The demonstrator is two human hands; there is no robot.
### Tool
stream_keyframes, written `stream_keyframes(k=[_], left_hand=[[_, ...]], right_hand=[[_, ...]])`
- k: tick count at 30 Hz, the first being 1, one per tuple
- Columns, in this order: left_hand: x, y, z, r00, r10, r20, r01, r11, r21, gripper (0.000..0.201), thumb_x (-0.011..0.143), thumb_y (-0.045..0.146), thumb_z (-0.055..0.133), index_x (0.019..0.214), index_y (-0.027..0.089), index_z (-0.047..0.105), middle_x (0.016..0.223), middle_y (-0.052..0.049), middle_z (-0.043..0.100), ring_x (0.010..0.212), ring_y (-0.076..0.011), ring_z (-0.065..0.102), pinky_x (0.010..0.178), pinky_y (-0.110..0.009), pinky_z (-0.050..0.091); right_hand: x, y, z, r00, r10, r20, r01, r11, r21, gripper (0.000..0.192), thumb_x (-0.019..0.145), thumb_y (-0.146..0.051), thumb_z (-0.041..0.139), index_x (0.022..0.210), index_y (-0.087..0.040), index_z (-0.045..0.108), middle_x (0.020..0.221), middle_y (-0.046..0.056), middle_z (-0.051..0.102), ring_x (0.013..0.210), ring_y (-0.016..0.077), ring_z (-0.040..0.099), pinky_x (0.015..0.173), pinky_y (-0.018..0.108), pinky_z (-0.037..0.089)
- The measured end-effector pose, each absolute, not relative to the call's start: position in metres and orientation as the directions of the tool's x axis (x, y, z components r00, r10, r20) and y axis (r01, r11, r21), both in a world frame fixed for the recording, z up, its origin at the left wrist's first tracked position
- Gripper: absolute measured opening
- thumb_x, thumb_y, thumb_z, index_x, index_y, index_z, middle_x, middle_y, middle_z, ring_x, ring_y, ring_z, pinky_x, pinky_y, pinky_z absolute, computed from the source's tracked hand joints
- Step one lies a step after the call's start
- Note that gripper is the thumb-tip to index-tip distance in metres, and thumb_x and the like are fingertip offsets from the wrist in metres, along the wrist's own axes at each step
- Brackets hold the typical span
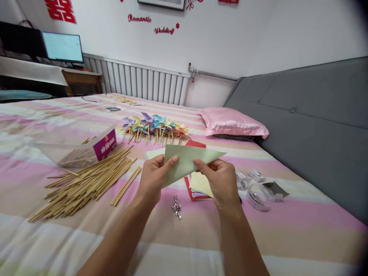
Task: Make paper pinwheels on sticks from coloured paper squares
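A pale green sheet of paper, folded into a triangle, is held up between my two hands. My left hand pinches its left side, thumb on the near face. On the right side, my right hand grips it the same way, its fingers mostly behind the paper. Below and behind lies a stack of coloured paper squares, partly covered by my right hand. Small silvery pins or beads sit in a little heap on the bedspread between my forearms.
Bamboo sticks are spread at left beside a clear plastic box. Paper pinwheels on sticks lie further back. Rolls of clear tape and small boxes are at right. A pink pillow rests near the grey headboard.
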State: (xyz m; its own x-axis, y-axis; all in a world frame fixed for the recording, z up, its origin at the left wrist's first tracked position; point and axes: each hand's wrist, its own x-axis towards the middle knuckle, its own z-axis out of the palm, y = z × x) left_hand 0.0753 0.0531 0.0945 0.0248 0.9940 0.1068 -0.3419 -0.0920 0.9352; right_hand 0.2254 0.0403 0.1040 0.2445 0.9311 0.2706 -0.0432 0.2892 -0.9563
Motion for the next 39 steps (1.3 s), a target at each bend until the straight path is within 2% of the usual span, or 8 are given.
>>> stream_keyframes(k=[3, 7, 15, 19, 24, 29, 33, 39], left_hand=[[0.074, 0.055, 0.093, 0.023, 0.994, 0.102, -0.337, -0.088, 0.937, 0.029, 0.065, 0.040, 0.075, 0.079, 0.014, 0.072, 0.066, -0.002, 0.067, 0.056, -0.0113, 0.056, 0.053, -0.022, 0.039], [0.074, 0.056, 0.091, 0.028, 0.995, 0.093, -0.339, -0.079, 0.938, 0.030, 0.065, 0.040, 0.075, 0.080, 0.014, 0.071, 0.066, -0.002, 0.067, 0.054, -0.0100, 0.053, 0.051, -0.020, 0.037], [0.075, 0.054, 0.093, 0.077, 0.992, 0.096, -0.246, -0.075, 0.966, 0.026, 0.063, 0.039, 0.076, 0.066, 0.014, 0.071, 0.064, -0.003, 0.067, 0.056, -0.0109, 0.052, 0.053, -0.022, 0.036], [0.075, 0.053, 0.095, 0.131, 0.990, 0.046, -0.180, -0.022, 0.983, 0.023, 0.060, 0.038, 0.077, 0.065, 0.015, 0.073, 0.061, -0.002, 0.067, 0.052, -0.0096, 0.048, 0.052, -0.022, 0.034], [0.076, 0.054, 0.096, 0.212, 0.974, -0.074, -0.235, 0.125, 0.964, 0.025, 0.057, 0.036, 0.079, 0.068, 0.014, 0.073, 0.067, -0.005, 0.067, 0.055, -0.0095, 0.050, 0.051, -0.022, 0.034], [0.075, 0.052, 0.100, 0.219, 0.963, -0.156, -0.300, 0.219, 0.928, 0.026, 0.051, 0.030, 0.083, 0.067, 0.012, 0.072, 0.071, -0.006, 0.069, 0.066, -0.0113, 0.057, 0.063, -0.022, 0.043], [0.075, 0.051, 0.099, 0.227, 0.963, -0.146, -0.343, 0.219, 0.913, 0.025, 0.052, 0.029, 0.084, 0.068, 0.013, 0.073, 0.074, -0.006, 0.071, 0.074, -0.0131, 0.060, 0.074, -0.024, 0.045], [0.075, 0.053, 0.096, 0.206, 0.977, -0.057, -0.377, 0.133, 0.916, 0.021, 0.057, 0.030, 0.081, 0.067, 0.014, 0.073, 0.076, -0.007, 0.072, 0.072, -0.0132, 0.061, 0.075, -0.025, 0.047]], right_hand=[[0.229, 0.041, 0.106, 0.292, 0.918, 0.268, 0.015, 0.275, -0.961, 0.025, 0.062, -0.039, 0.076, 0.064, -0.014, 0.070, 0.057, 0.002, 0.069, 0.057, 0.0157, 0.063, 0.058, 0.026, 0.048], [0.234, 0.040, 0.110, 0.339, 0.897, 0.285, 0.039, 0.289, -0.957, 0.028, 0.064, -0.041, 0.074, 0.058, -0.014, 0.067, 0.051, 0.001, 0.065, 0.052, 0.0123, 0.058, 0.056, 0.024, 0.045], [0.239, 0.040, 0.112, 0.445, 0.837, 0.319, 0.000, 0.356, -0.935, 0.034, 0.065, -0.048, 0.071, 0.069, -0.014, 0.068, 0.044, -0.002, 0.058, 0.039, 0.0086, 0.047, 0.040, 0.020, 0.032], [0.237, 0.040, 0.111, 0.445, 0.850, 0.281, -0.064, 0.343, -0.937, 0.037, 0.066, -0.050, 0.069, 0.073, -0.014, 0.067, 0.045, -0.002, 0.055, 0.040, 0.0127, 0.057, 0.033, 0.018, 0.026], [0.235, 0.040, 0.111, 0.455, 0.850, 0.267, -0.124, 0.358, -0.926, 0.031, 0.066, -0.044, 0.069, 0.070, -0.014, 0.064, 0.055, -0.002, 0.053, 0.049, 0.0171, 0.067, 0.031, 0.016, 0.025], [0.233, 0.039, 0.112, 0.451, 0.856, 0.252, -0.159, 0.355, -0.921, 0.027, 0.066, -0.040, 0.070, 0.068, -0.014, 0.064, 0.056, -0.002, 0.055, 0.051, 0.0173, 0.068, 0.031, 0.015, 0.025], [0.232, 0.038, 0.113, 0.417, 0.868, 0.268, -0.094, 0.334, -0.938, 0.028, 0.065, -0.041, 0.071, 0.068, -0.014, 0.066, 0.047, -0.002, 0.056, 0.042, 0.0132, 0.061, 0.033, 0.016, 0.028], [0.230, 0.037, 0.110, 0.325, 0.912, 0.250, 0.016, 0.259, -0.966, 0.034, 0.065, -0.046, 0.071, 0.073, -0.013, 0.071, 0.046, 0.001, 0.061, 0.039, 0.0120, 0.056, 0.035, 0.019, 0.034]])
